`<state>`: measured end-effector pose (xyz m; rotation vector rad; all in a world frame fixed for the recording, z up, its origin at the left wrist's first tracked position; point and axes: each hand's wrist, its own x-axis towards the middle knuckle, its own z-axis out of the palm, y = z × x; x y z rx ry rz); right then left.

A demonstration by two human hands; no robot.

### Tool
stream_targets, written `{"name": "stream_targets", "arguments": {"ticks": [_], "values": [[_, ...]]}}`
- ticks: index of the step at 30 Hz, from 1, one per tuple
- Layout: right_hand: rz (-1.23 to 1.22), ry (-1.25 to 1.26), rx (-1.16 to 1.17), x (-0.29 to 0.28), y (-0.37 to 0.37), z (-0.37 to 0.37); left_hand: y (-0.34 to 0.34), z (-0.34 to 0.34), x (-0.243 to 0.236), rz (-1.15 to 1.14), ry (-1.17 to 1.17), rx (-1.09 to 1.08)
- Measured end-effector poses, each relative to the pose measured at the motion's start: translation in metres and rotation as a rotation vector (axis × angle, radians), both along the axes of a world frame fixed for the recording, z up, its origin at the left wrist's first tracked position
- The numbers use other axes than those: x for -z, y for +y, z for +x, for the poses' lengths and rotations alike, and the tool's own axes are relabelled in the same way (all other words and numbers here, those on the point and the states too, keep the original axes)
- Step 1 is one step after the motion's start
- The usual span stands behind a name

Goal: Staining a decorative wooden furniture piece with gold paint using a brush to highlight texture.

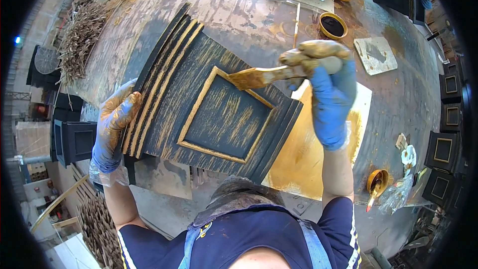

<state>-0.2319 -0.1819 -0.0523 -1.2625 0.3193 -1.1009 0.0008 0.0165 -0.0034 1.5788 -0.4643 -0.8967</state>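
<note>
Well, your right grip (329,87) clasps the brush (254,77), your left grip (112,125) the black box (172,102), which stained gloves (328,114) might smudge.

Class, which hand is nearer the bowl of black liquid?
Right. The right hand is just below the bowl in view; the left hand is far left, holding the panelled piece.

Stained table (229,10), dark-filled bowl (324,33), pale board (374,56)
</note>
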Motion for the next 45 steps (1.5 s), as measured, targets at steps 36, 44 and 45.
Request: {"name": "stream_targets", "arguments": {"ticks": [36,44,45], "values": [[0.050,-0.021,0.210,0.045,0.038,-0.055,0.003,-0.010,-0.002,-0.058,-0.100,0.041],[0.263,0.091,0.374,0.047,0.043,-0.082,0.000,-0.021,-0.003,-0.103,-0.125,0.137],[0.361,0.080,0.357,0.046,0.047,-0.088,-0.001,-0.024,-0.003,-0.102,-0.129,0.146]]}}
